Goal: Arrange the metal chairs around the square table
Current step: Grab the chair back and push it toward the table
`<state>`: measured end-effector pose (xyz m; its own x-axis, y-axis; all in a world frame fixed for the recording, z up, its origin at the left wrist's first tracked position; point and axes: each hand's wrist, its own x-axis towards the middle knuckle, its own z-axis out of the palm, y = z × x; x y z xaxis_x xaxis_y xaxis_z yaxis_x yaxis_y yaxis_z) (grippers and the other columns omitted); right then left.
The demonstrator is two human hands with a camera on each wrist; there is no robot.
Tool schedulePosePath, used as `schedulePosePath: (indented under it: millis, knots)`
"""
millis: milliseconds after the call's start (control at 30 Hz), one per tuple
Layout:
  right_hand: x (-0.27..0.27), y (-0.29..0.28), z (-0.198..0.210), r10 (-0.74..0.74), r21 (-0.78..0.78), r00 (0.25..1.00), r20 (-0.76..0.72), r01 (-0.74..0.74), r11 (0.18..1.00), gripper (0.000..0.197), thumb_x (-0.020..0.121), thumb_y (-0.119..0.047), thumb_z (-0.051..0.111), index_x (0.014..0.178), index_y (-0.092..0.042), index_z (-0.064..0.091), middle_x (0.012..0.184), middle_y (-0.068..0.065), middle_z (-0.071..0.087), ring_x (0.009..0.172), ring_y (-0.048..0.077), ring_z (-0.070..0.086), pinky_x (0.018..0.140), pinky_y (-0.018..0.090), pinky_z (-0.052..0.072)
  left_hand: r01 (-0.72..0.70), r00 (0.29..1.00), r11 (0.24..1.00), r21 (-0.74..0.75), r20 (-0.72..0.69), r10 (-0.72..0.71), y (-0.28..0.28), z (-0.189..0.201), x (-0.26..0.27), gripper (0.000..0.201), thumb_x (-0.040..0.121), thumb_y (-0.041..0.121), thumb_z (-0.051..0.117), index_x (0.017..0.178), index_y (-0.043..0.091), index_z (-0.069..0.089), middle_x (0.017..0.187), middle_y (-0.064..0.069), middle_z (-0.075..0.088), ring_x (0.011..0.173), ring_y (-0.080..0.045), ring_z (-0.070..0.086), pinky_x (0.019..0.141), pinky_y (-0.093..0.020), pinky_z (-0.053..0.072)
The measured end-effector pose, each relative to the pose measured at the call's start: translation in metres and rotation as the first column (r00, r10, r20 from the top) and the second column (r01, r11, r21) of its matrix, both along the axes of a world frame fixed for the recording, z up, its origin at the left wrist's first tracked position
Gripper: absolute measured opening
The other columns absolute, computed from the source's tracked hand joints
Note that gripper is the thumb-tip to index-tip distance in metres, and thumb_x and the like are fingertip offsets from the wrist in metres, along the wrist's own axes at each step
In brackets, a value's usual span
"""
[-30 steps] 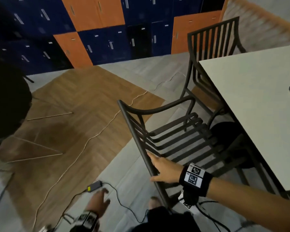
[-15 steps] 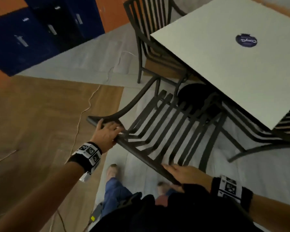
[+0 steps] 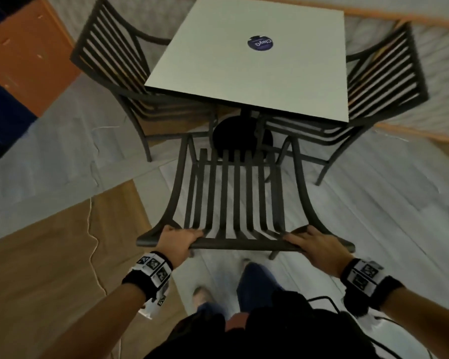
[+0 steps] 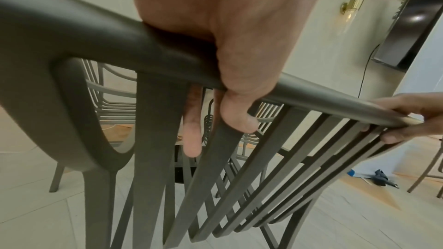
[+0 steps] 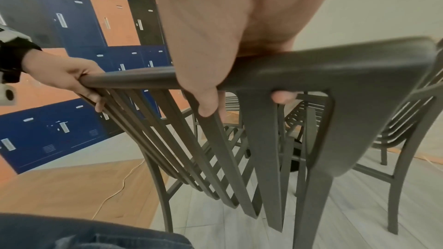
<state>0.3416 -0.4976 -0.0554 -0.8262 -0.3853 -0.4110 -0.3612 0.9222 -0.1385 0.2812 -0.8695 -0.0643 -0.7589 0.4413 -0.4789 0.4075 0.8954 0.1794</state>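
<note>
Head view: table point(image 3: 218, 68) sticker point(image 3: 260, 43) perhaps reads "Clay'G", inverted.

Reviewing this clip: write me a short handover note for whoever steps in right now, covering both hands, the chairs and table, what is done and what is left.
Left hand: grips the top rail of the dark metal slatted chair, near its left end.
Right hand: grips the same rail near its right end.
That chair faces the near side of the white square table, its seat not yet under the tabletop.
Done: a second dark metal chair stands at the table's left side, a third dark metal chair at its right side, both tucked in.
Left: probably push the held chair in. The table's far side is out of view.
</note>
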Motion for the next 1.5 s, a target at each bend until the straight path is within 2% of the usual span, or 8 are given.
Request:
schedulePosePath:
  millis: [200,333,533,1067,1200,1333,1400,1500]
  knots:
    - [0.001,-0.061,-0.005,-0.056,0.003,0.998,0.04,0.056,0.998,0.065,0.089,-0.006,0.045,0.135,-0.046,0.025,0.132,-0.011,0.056,0.111,0.022,0.053,0.072,0.034,0.055,-0.034,0.999,0.999,0.017,-0.042,0.035,-0.054,0.0,-0.023,0.04,0.086,0.015,0.048,0.114,0.042,0.057,0.111,0.011,0.068,0.105,-0.015,0.061,0.086,-0.034,0.043]
    - [-0.015,-0.086,-0.007,-0.059,-0.005,0.998,0.002,0.059,0.998,0.061,0.086,-0.006,0.053,0.133,-0.04,0.035,0.122,-0.006,0.064,0.099,0.023,0.059,0.062,0.033,0.055,-0.04,0.995,0.999,0.005,-0.093,0.04,-0.073,0.005,-0.048,0.046,0.085,0.009,0.048,0.115,0.042,0.06,0.115,0.011,0.068,0.109,-0.014,0.062,0.088,-0.035,0.043]
    - [-0.052,-0.093,-0.01,-0.07,0.017,0.996,-0.063,0.071,0.997,0.061,0.085,-0.005,0.052,0.133,-0.038,0.038,0.113,-0.009,0.066,0.084,0.02,0.056,0.05,0.029,0.043,-0.013,0.99,0.998,-0.057,-0.141,0.005,-0.076,0.001,-0.097,0.044,0.086,0.011,0.049,0.115,0.043,0.057,0.11,0.011,0.07,0.102,-0.014,0.065,0.09,-0.036,0.044]
    - [-0.098,-0.09,-0.011,-0.11,-0.024,0.991,-0.074,0.108,0.994,0.05,0.087,-0.015,0.054,0.129,-0.039,0.039,0.1,-0.011,0.068,0.079,0.017,0.057,0.052,0.03,0.052,-0.022,0.985,0.999,-0.044,-0.17,0.014,-0.072,-0.009,-0.152,0.047,0.083,0.009,0.051,0.112,0.045,0.058,0.103,0.014,0.071,0.101,-0.012,0.062,0.095,-0.037,0.035]
    - [-0.109,-0.097,-0.001,-0.045,0.005,0.999,-0.016,0.046,0.999,0.034,0.095,-0.04,0.045,0.128,-0.038,0.039,0.096,-0.006,0.069,0.086,0.018,0.061,0.063,0.027,0.044,-0.068,0.977,0.997,0.029,-0.202,0.072,-0.075,-0.004,-0.148,0.036,0.084,0.012,0.057,0.108,0.036,0.065,0.11,0.014,0.069,0.108,-0.015,0.053,0.097,-0.037,0.031]
    - [-0.128,-0.122,0.011,0.048,0.059,0.999,0.023,-0.049,0.997,0.043,0.091,-0.052,0.044,0.129,-0.03,0.04,0.103,0.0,0.069,0.093,0.024,0.066,0.071,0.034,0.047,-0.216,0.918,0.964,0.156,-0.303,0.255,-0.099,0.0,-0.134,0.033,0.075,0.011,0.067,0.105,0.024,0.067,0.115,0.002,0.067,0.114,-0.025,0.057,0.101,-0.039,0.029]
    - [-0.14,-0.142,0.016,0.102,0.072,0.994,0.048,-0.105,0.992,0.049,0.09,-0.054,0.044,0.131,-0.027,0.039,0.107,0.003,0.068,0.097,0.027,0.065,0.078,0.038,0.05,-0.283,0.871,0.937,0.204,-0.354,0.34,-0.116,0.0,-0.12,0.047,0.072,0.007,0.069,0.116,0.022,0.063,0.125,-0.003,0.063,0.121,-0.028,0.055,0.106,-0.042,0.03]
    - [-0.163,-0.18,0.024,0.184,0.039,0.981,0.069,-0.187,0.982,0.052,0.089,-0.056,0.044,0.132,-0.027,0.038,0.109,0.004,0.067,0.1,0.028,0.065,0.082,0.039,0.05,-0.39,0.841,0.887,0.246,-0.298,0.452,-0.139,0.002,-0.096,0.07,0.08,0.01,0.062,0.143,0.029,0.037,0.153,-0.001,0.035,0.143,-0.022,0.032,0.112,-0.049,0.03]
